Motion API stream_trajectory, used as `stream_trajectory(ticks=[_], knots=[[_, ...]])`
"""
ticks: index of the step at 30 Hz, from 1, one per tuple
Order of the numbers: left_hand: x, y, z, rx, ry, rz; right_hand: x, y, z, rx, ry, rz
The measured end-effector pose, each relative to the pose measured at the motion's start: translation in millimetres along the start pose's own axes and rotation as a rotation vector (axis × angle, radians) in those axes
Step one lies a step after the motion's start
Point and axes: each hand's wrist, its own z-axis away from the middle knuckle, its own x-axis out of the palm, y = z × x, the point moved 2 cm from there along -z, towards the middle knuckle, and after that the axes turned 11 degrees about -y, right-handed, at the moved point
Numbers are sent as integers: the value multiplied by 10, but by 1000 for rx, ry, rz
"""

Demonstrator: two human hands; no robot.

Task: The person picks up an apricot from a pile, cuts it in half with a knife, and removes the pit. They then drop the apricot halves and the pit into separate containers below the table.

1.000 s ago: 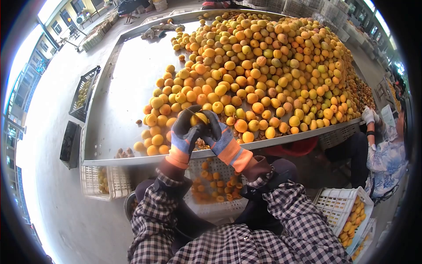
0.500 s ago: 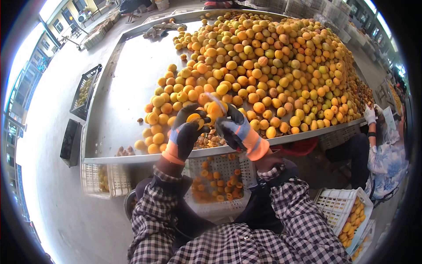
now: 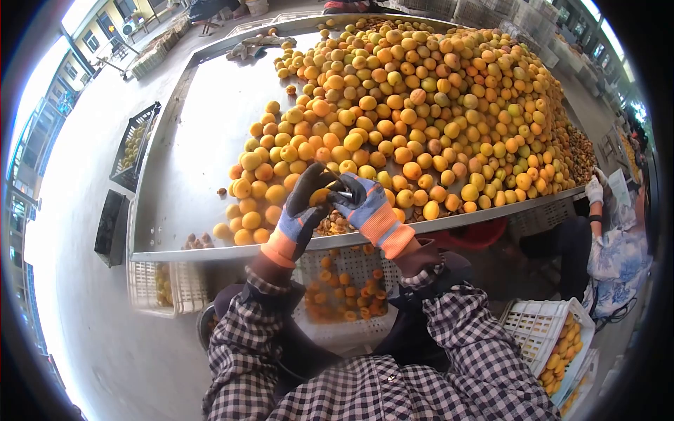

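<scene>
My left hand [image 3: 300,209], in a dark-palmed glove with an orange cuff, is closed around an apricot [image 3: 319,197], mostly covered by the fingers. Right beside it, my right hand [image 3: 371,207], in a matching glove, is closed on a small knife [image 3: 344,194]; only a short shiny bit of it shows between the hands. Both hands meet over the near edge of the metal table [image 3: 203,105]. Past them lies a big heap of whole apricots [image 3: 421,105]. Small brown pits or scraps [image 3: 333,223] lie under the hands.
Below the table edge, a white crate [image 3: 382,326] holds apricot pieces. Another crate [image 3: 523,323] with apricots stands at the lower right. A person [image 3: 618,256] with gloved hands sits at the right. Black crates [image 3: 112,228] stand on the floor at the left.
My right hand has moved left and turned inward, now against the left hand. The blurred orange fruit and pale streak between the hands no longer show. The left hand has shifted slightly.
</scene>
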Motion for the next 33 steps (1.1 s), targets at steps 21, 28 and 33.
stream_trajectory(ticks=[21, 28, 33], knots=[[347, 38, 53, -337, -76, 60, -376, -284, -99, -272, 423, -790], [372, -51, 55, -351, -19, 67, -306, -253, -127, -346, 340, -794], [367, -151, 12, -328, 20, -88, -172, -162, -161, -326, 416, -771]])
